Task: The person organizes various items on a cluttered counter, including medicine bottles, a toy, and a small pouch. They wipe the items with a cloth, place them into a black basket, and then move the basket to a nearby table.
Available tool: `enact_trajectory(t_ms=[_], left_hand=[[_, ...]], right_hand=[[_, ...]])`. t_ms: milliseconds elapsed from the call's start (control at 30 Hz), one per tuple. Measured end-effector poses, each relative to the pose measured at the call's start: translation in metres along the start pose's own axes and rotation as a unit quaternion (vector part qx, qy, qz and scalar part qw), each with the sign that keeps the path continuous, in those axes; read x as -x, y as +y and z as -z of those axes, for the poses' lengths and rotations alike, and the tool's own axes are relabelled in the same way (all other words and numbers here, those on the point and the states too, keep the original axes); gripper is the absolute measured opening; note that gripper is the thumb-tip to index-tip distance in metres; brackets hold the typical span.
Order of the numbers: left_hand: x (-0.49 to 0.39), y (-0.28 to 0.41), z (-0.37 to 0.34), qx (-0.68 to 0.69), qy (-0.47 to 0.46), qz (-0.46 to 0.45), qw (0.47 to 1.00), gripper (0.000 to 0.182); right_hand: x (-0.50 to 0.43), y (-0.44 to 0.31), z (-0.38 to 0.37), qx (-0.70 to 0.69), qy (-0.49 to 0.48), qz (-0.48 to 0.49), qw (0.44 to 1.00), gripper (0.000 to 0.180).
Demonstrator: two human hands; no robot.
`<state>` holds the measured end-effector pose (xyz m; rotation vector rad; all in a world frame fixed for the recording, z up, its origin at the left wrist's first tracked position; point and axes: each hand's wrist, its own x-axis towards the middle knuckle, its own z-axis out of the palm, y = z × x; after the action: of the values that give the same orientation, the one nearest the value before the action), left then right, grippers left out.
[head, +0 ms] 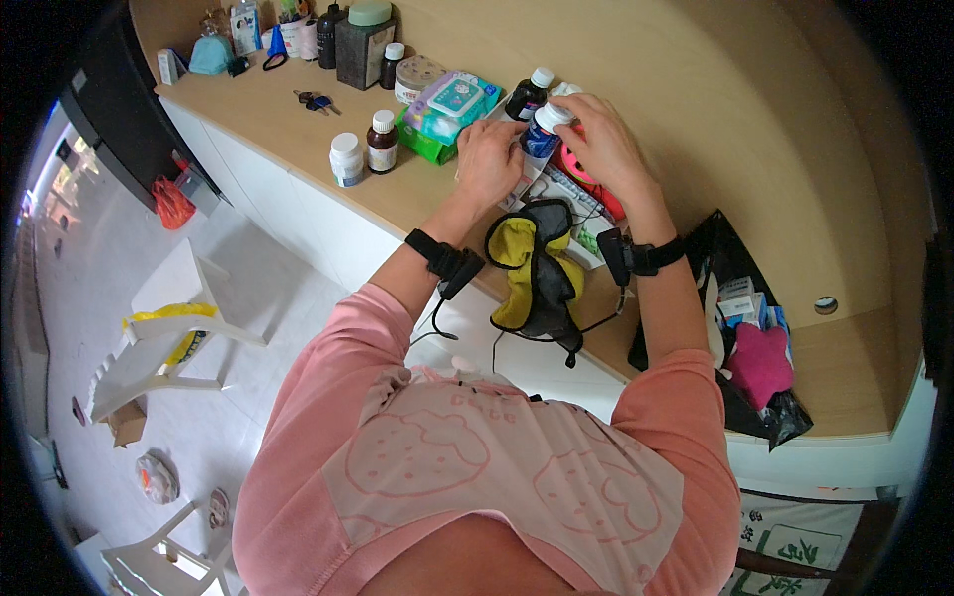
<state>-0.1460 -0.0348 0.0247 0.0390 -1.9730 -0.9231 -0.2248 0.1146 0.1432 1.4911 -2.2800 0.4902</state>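
My right hand (605,145) has its thumb and fingers around the white cap of a blue pill bottle (538,141). Close to that bottle's left side is my left hand (488,158), back upward; whether its curled fingers grip anything is hidden. Behind the blue bottle stands a dark bottle with a white cap (528,95). Under and beside my right hand lie a pink-red item (574,165) and flat white packs. Between my forearms is a yellow and black mesh fabric item (533,261). Left of my left hand, a wet-wipes pack (452,104) rests on a green pack (425,140).
A white bottle (346,160) and a brown bottle (382,141) stand near the counter's front edge. Keys (317,102) lie farther left, before a dark square canister (364,52). At right, a black plastic bag (779,425) holds boxes and a magenta star-shaped item (762,363).
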Motion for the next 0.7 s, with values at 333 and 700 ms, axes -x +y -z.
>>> enact_trajectory(t_ms=[333, 700], left_hand=[[0.002, -0.004, 0.006, 0.022, -0.020, 0.011, 1.000, 0.020], [0.039, -0.032, 0.062, 0.081, 0.140, 0.013, 0.987, 0.018]], right_hand=[[-0.003, -0.005, -0.001, -0.020, -0.014, -0.053, 0.998, 0.029], [-0.002, -0.037, -0.001, -0.008, 0.090, -0.027, 0.996, 0.028]])
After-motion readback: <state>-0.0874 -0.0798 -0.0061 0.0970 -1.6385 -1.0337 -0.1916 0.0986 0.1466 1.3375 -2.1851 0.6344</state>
